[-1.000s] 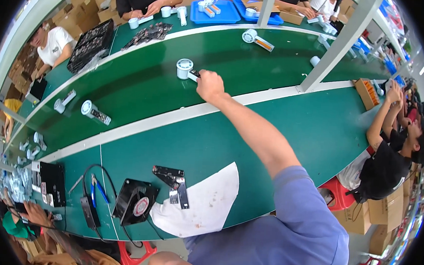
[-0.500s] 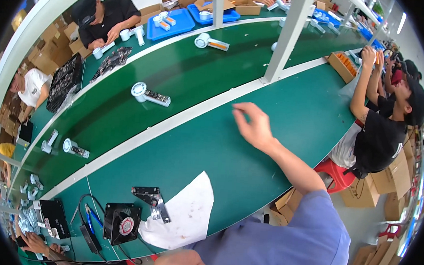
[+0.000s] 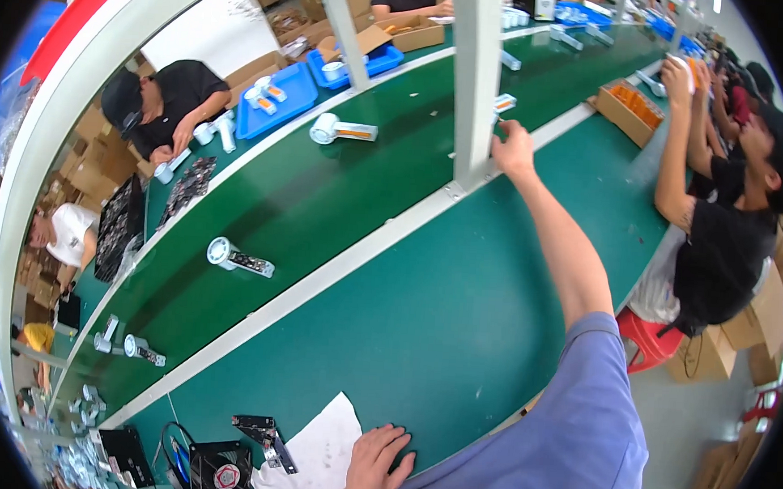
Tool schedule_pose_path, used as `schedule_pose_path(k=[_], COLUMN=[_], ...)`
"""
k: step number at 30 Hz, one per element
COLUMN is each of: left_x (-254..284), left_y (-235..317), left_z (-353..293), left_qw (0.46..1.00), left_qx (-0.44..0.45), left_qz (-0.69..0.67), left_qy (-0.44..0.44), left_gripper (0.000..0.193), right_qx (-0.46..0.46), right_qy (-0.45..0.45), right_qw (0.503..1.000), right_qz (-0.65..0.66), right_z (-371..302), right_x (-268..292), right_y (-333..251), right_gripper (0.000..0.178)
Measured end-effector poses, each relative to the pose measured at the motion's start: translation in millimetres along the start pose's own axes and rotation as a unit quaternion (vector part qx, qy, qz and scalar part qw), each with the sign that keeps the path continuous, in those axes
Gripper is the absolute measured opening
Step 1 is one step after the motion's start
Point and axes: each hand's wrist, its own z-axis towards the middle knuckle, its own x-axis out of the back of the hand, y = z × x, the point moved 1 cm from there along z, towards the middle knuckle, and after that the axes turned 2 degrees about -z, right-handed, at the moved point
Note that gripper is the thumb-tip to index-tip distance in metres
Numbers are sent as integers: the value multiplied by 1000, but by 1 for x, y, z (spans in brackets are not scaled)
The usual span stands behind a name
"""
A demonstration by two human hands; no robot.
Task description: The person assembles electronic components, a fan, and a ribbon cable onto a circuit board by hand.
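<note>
My right hand (image 3: 513, 150) reaches across the rail beside the white post, fingers half bent and apart. Just past its fingertips is a pale blue handheld device with an orange strip (image 3: 504, 103), partly behind the post; whether they touch I cannot tell. My left hand (image 3: 374, 468) lies open, palm down, at the near table edge, over the side of a stained white sheet (image 3: 316, 446). A dark metal angled fixture (image 3: 265, 441) rests at that sheet's left edge. Handheld fans with round heads, one with an exposed circuit board (image 3: 240, 258), lie on the green conveyor.
A black square fan (image 3: 222, 470) and cables stand at the near left. The white post (image 3: 474, 88) rises from the rail (image 3: 356, 233). An open box of orange parts (image 3: 630, 113) sits at the far right, near a seated co-worker (image 3: 734, 221). Blue trays (image 3: 279, 103) line the far side.
My right hand has moved from above the table to the rail by the post. My left hand has come down onto the table beside the sheet. The view has shifted.
</note>
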Motion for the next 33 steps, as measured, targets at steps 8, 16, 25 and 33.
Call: schedule_pose_path(k=[8, 16, 25, 33], left_x=[1, 5, 0, 15], left_y=[-2, -4, -3, 7], left_z=[1, 6, -18, -56], left_qw=[1000, 999, 997, 976], left_qx=[-13, 6, -39, -106], left_qz=[-14, 27, 54, 82], left_qy=[-7, -20, 30, 175], left_gripper=[28, 34, 35, 37], right_qx=[5, 44, 176, 154], right_qy=[-48, 101, -161, -290], right_qw=[992, 993, 956, 896], right_qz=[116, -38, -170, -300], right_z=[105, 28, -139, -228], right_x=[-62, 40, 227, 196], right_y=[123, -28, -155, -164], right_gripper=[42, 61, 58, 73])
